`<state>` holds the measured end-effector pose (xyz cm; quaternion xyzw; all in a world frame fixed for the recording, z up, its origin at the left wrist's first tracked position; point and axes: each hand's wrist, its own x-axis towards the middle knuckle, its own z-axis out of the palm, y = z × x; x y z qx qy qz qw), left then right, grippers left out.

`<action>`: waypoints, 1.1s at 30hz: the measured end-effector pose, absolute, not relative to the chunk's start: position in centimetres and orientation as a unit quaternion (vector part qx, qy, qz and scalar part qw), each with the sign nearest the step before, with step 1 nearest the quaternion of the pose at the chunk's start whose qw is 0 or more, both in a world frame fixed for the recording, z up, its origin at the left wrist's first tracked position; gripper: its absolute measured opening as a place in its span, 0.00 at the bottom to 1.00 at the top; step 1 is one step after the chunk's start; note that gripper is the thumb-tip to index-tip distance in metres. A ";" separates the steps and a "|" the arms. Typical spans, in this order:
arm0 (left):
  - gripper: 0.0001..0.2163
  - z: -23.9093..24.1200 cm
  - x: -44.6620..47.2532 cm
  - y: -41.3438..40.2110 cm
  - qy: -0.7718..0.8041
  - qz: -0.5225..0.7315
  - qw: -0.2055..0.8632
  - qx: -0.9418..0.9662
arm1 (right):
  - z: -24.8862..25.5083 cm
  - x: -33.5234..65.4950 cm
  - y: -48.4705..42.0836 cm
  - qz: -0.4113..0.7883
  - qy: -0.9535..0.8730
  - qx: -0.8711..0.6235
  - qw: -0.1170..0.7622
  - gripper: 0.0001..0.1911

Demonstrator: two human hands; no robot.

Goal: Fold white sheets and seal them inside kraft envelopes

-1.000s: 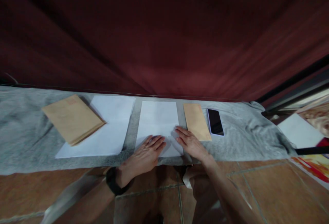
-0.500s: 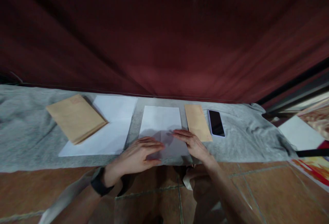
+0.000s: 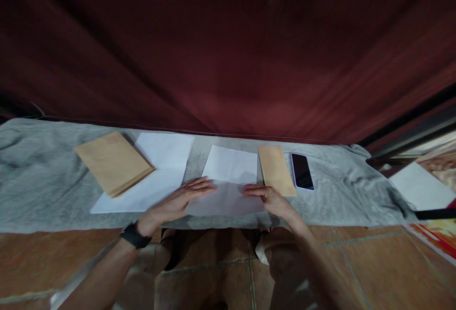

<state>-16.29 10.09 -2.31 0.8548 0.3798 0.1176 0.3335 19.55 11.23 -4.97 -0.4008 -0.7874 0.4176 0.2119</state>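
A white sheet [image 3: 231, 164] lies on a grey cloth [image 3: 39, 182] straight ahead of me. Its near part is lifted and folded over towards the far edge. My left hand [image 3: 178, 200] grips the folded flap at its left corner, fingers together and stretched along the edge. My right hand [image 3: 269, 196] grips the flap's right corner the same way. A black band sits on my left wrist. A single brown envelope [image 3: 276, 170] lies just right of the sheet, close to my right hand.
A dark phone [image 3: 302, 171] lies right of the envelope. Left of the sheet are a pile of white paper [image 3: 160, 167] and a stack of brown envelopes [image 3: 114, 163] resting partly on it. A dark red curtain [image 3: 228, 49] hangs behind. Brown floor tiles lie under me; another white sheet [image 3: 420, 189] is far right.
Both hands went from lying flat on the sheet's near end to lifting that end and folding it away from me, moving apart to the flap's corners.
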 end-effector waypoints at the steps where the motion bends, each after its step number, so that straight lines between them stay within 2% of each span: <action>1: 0.24 -2.7 -16.1 10.1 0.374 0.118 0.320 0.863 | -4.9 19.5 11.1 0.407 -0.797 -0.399 0.200 0.21; 4: 0.19 -3.3 -15.7 10.3 0.382 0.142 0.325 0.854 | -5.0 19.4 10.9 0.393 -0.808 -0.397 0.188 0.22; 7: 0.15 -3.0 -15.5 10.5 0.445 0.189 0.377 0.791 | -5.2 19.6 10.8 0.426 -0.759 -0.436 0.228 0.16; 11: 0.18 -2.0 -14.9 10.8 0.529 0.209 0.469 0.676 | -5.1 20.2 11.0 0.465 -0.671 -0.533 0.222 0.22; 15: 0.20 -1.5 -14.6 11.8 0.459 0.184 0.560 0.664 | -4.5 20.0 11.1 0.532 -0.678 -0.454 0.228 0.23; 20: 0.22 -2.5 -14.8 12.4 0.496 0.240 0.585 0.595 | -5.2 19.7 11.8 0.521 -0.612 -0.553 0.221 0.25; 26: 0.25 -2.2 -14.2 12.3 0.516 0.271 0.620 0.525 | -5.9 19.8 12.3 0.585 -0.574 -0.499 0.281 0.28; 30: 0.27 -2.7 -13.0 12.8 0.507 0.323 0.647 0.469 | -6.6 19.3 12.8 0.536 -0.562 -0.553 0.301 0.27; 33: 0.28 -3.9 -12.2 13.4 0.554 0.365 0.617 0.424 | -6.9 18.5 13.3 0.459 -0.577 -0.601 0.309 0.24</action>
